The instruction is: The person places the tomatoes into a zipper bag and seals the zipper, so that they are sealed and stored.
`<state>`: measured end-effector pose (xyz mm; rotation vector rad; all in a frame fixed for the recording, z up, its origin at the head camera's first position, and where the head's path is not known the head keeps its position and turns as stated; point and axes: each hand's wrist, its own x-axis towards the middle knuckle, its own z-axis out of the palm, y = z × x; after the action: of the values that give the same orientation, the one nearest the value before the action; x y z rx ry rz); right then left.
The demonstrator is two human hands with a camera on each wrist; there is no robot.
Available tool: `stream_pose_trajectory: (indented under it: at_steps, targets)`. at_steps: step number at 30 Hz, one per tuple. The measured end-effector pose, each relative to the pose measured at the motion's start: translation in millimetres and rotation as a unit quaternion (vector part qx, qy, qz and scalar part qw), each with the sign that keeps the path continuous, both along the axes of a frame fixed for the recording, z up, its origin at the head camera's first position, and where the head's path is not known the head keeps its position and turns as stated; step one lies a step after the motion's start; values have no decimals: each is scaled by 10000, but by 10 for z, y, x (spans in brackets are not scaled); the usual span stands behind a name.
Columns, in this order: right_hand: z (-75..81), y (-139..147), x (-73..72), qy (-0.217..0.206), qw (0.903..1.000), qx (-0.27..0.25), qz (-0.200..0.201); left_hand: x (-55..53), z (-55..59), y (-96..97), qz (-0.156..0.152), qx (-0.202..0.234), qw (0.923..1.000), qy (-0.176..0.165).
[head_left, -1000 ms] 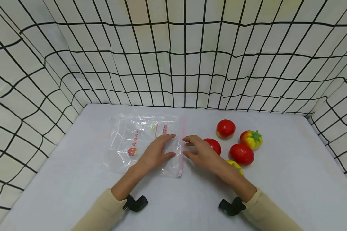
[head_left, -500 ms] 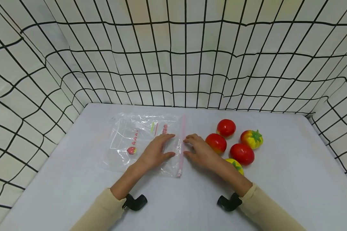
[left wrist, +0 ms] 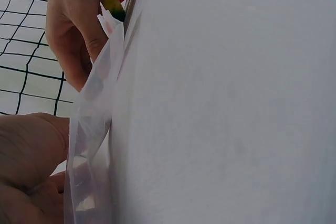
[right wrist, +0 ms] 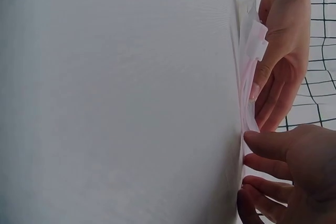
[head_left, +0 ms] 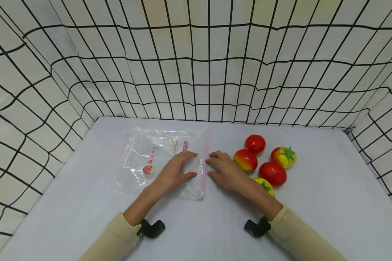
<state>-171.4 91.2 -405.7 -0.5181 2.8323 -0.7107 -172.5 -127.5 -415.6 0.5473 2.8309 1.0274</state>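
Note:
A clear zip bag (head_left: 135, 183) with a pink zip strip (head_left: 206, 141) and small red strawberry prints lies flat on the white table. My left hand (head_left: 174, 172) rests on the bag, its thumb and fingers spread apart near the strip. At the strip, my right hand (head_left: 230, 172) touches the bag's edge with relaxed, bent fingers (right wrist: 262, 142); no firm hold on it shows. A white slider (right wrist: 256, 40) sits at the strip's near end. Just right of the right hand lies a red-and-yellow tomato-like fruit (head_left: 245, 160).
More tomato-like fruits lie on the right: a red one (head_left: 255, 144), another red one (head_left: 273, 174), one with a green star-shaped top (head_left: 283, 157), and a yellow one (head_left: 265, 186) partly behind the right forearm. Black netting (head_left: 209, 85) over white walls bounds the table's back and sides.
The red-and-yellow fruit beside my right hand has rolled slightly right and away, showing more of itself. My right forearm has shifted a little leftward. The left hand and bag have barely moved.

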Motion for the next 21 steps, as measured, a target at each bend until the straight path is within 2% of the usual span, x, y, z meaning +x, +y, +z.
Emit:
stream_pose_trajectory:
  at_steps: [11, 18, 21]
  targets:
    - [-21, -82, -3, 47, 9994, -8, -328, -4, -12, -70, -93, -82, 9999, 70]
    - [-74, -113, 13, 222, 9990, -66, -386, 33, -6, -89, -19, -149, 9997, -183]
    - [-88, -112, 14, 286, 9989, -75, -371, 37, -13, -106, -68, -120, 9998, -142]
